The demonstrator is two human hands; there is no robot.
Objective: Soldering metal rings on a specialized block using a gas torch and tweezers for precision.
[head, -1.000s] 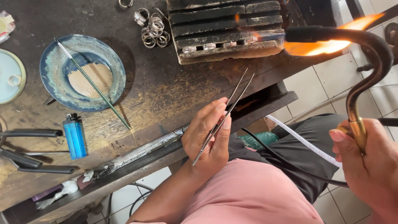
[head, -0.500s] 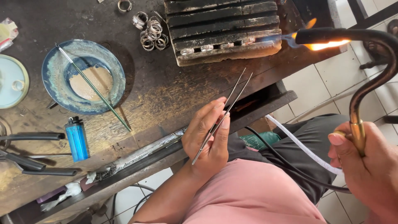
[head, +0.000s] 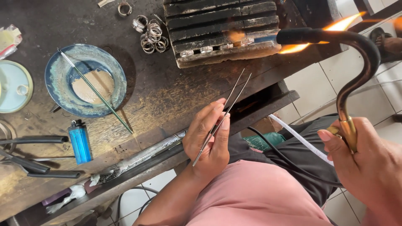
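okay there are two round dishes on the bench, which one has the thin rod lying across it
The dark blue-rimmed round dish with tan paste in its middle; the thin metal rod crosses it diagonally. The pale green round dish at the left edge has none.

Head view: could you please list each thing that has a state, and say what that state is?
Torch: lit, flame on the charred block, held in right hand.
Tweezers: tips apart, nothing between them, held in left hand.
Charred block: small pieces along its front edge, in the flame.
Blue dish: holds pale paste, thin rod across it.
Lighter: lying flat, unlit.
Rings: heaped loose.
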